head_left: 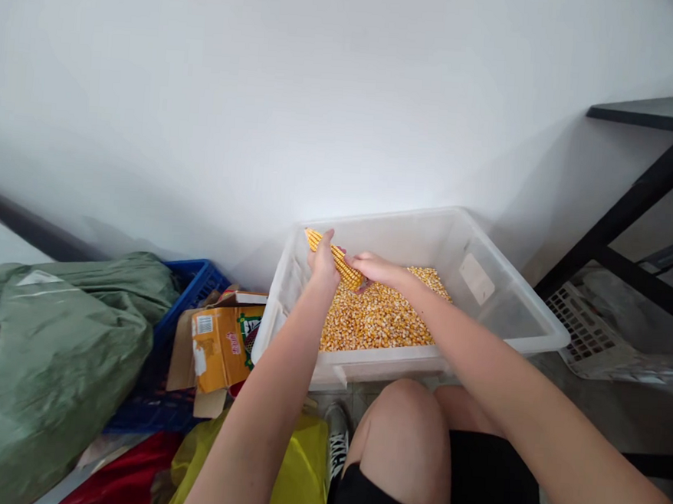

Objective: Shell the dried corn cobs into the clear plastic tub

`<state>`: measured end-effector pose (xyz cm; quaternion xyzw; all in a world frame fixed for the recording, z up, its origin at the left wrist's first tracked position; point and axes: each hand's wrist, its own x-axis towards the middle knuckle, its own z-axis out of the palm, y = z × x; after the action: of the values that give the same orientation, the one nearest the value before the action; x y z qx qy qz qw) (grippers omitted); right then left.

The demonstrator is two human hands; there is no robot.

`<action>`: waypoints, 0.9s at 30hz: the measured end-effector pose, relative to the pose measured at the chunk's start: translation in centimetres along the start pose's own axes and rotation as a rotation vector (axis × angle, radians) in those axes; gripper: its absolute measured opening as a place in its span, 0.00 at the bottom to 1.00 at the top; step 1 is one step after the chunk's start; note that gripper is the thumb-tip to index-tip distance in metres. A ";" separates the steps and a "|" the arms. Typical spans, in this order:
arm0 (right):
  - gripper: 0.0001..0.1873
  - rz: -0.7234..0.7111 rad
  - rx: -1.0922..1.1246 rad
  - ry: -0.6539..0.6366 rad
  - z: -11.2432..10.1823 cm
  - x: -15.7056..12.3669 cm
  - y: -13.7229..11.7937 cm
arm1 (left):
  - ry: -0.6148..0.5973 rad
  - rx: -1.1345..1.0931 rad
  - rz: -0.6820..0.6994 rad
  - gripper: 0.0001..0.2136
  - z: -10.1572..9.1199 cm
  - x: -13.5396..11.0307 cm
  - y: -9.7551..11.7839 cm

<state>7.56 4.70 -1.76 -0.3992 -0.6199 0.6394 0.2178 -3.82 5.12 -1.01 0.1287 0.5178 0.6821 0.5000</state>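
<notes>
A yellow ear of corn [344, 266] is held slantwise above a translucent plastic bin [387, 357]. My left hand [324, 260] is wrapped round the middle of the ear, its thumb on top. At the lower right end of the ear, my right hand [373, 267] has its fingers closed against the cob; its fingertips are partly hidden. Below both hands, loose corn kernels [383, 317] cover the floor of the bin.
Left of the bin stand an open orange cardboard box [218, 343], a blue crate [197, 273] and a large green bag [71, 326]. Yellow plastic [304, 465] lies near my shoe. On the right are a black-framed table [618, 252] and a white basket [584, 331].
</notes>
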 end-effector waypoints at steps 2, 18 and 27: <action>0.20 0.005 0.081 0.047 0.1 0.2 0.1 | 0.000 0.021 0.050 0.16 0.2 -0.5 -0.6; 0.21 -0.064 -0.022 0.064 0.0 -0.2 -0.3 | -0.074 0.135 0.028 0.15 0.5 -1.0 -1.3; 0.16 -0.064 -0.092 0.023 0.1 -0.2 0.0 | -0.193 0.214 -0.163 0.11 0.1 -1.0 -0.5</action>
<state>7.59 4.53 -1.75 -0.3959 -0.6585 0.5985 0.2268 -3.01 4.35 -1.08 0.2038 0.5456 0.5648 0.5846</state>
